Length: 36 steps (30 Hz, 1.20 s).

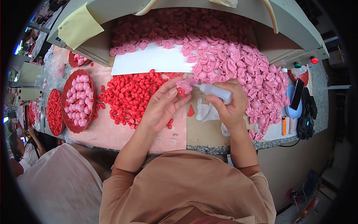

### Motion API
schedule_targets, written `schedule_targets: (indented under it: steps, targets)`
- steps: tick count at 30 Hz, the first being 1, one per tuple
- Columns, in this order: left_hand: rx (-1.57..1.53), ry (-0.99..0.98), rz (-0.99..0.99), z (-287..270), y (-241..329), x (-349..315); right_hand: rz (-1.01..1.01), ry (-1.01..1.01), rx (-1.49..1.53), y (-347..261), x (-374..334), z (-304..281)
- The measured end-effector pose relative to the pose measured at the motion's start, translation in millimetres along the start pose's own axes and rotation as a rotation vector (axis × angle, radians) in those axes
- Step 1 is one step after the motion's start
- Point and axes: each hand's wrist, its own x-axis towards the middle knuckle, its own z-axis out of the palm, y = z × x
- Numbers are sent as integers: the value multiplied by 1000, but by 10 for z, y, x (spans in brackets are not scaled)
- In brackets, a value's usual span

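Observation:
Between the thumb and fingers of my left hand point(158, 108) is a pink petal-shaped piece point(184, 85), with a small red piece point(181, 92) against its near side. My right hand point(235, 104) is wrapped round a translucent squeeze bottle point(215, 92). The bottle lies tilted, its thin nozzle pointing left at the pink piece; whether the tip touches it I cannot tell. Left of my left hand spreads a heap of glossy red pieces point(125, 97). Beyond and right of my right hand lies a large heap of pink petal-shaped pieces point(238, 61).
A grey machine housing point(84, 46) arches over the far heap, with a white sheet point(149, 61) beneath. At left stand a red tray point(76, 129) of pink rounded pieces and a container of red pieces point(55, 112). A phone point(297, 94), lighter point(283, 126) and crumpled cloth point(206, 111) lie rightward.

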Motion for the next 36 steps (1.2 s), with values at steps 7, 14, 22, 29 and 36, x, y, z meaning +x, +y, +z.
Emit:
schedule_targets:
  steps: [7, 14, 22, 29, 36]
  targets:
    - [80, -24, 4, -14, -18, -2, -18, 9, 2, 7, 2, 1]
    - [154, -1, 36, 54, -5, -6, -20, 13, -29, 12, 14, -13]
    - [187, 33, 60, 40, -18, 3, -7, 17, -30, 7, 5, -10]
    - [214, 52, 96, 54, -33, -2, 15, 25, -45, -5, 14, -22]
    - [213, 50, 86, 56, -26, -6, -6, 22, -56, -3, 14, -17]
